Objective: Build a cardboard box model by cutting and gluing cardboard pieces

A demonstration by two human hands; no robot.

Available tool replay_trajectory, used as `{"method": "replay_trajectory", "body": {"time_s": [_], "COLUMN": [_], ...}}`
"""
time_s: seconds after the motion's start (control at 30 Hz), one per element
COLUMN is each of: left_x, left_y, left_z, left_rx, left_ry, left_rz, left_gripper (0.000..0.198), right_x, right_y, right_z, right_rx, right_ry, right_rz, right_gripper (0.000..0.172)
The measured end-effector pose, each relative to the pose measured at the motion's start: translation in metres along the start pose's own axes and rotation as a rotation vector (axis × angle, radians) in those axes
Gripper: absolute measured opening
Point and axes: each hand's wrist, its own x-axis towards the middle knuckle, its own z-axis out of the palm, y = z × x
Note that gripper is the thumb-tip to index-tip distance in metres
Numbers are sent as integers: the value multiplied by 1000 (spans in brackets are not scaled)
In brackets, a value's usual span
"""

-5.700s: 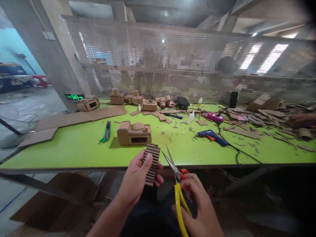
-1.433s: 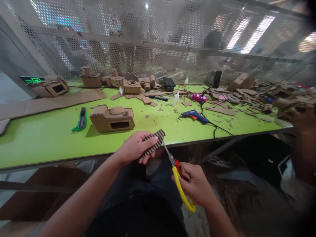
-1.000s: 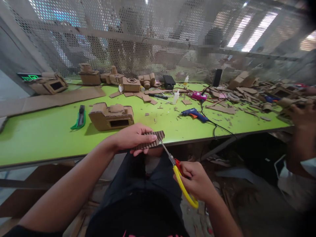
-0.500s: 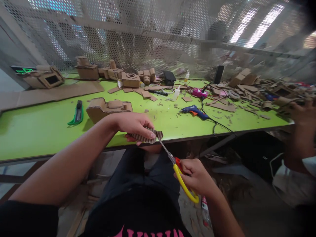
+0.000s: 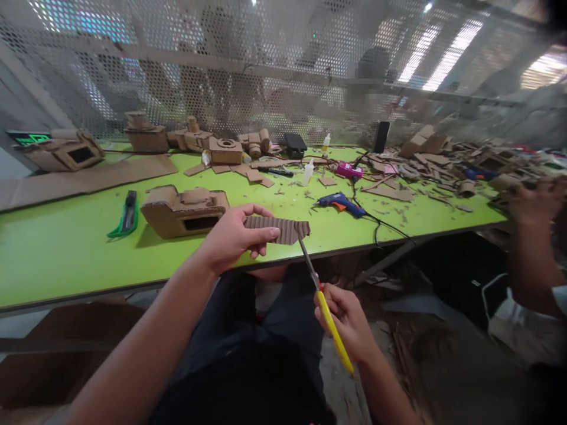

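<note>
My left hand [image 5: 241, 236] pinches a strip of corrugated cardboard [image 5: 286, 230], ridged side up, over the front edge of the green table. My right hand [image 5: 345, 319] grips a pair of scissors [image 5: 332, 330] with yellow and red handles. The blades reach up to the strip's right end and touch it; a small end piece sits just past them, and I cannot tell if it is cut through. Behind my left hand stands a cardboard camera model [image 5: 183, 209] with a rectangular opening in its side.
A green box cutter [image 5: 126, 215] lies to the left on the green table [image 5: 66, 254]. A blue glue gun [image 5: 341, 203] with a black cable lies right of centre. Cardboard models, scraps and glue bottles [image 5: 308, 171] line the back. Another person's hand [image 5: 535, 200] is at the far right.
My left hand has turned, so the strip's ridged face now shows flatter and more fully, a little farther right. The scissors have shifted slightly right and stay at its end. The view has tilted.
</note>
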Motion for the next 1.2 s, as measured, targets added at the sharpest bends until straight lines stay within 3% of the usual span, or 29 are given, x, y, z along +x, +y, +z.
{"method": "replay_trajectory", "body": {"time_s": [0.2, 0.47, 0.73, 1.0, 1.1, 1.2], "left_x": [-10, -9, -7, -7, -6, -8], "left_y": [-14, -9, -17, -17, -23, -32], "left_z": [19, 12, 15, 14, 26, 48], "left_rx": [-68, 2, -75, -102, -274, -466], "left_ry": [98, 68, 97, 106, 180, 268], "left_rz": [17, 1, 4, 16, 45, 36], "left_gripper": [44, 38, 42, 51, 63, 42], "right_x": [-3, -4, -3, -3, -1, 1], "right_y": [0, 5, 2, 11, 8, 2], "right_z": [2, 7, 5, 8, 9, 12], "right_rx": [49, 48, -62, -73, -42, -10], "right_ry": [17, 18, 60, 81, 94, 130], "right_rz": [11, 30, -41, 12, 52, 71], "right_gripper": [41, 40, 40, 42, 43, 44]}}
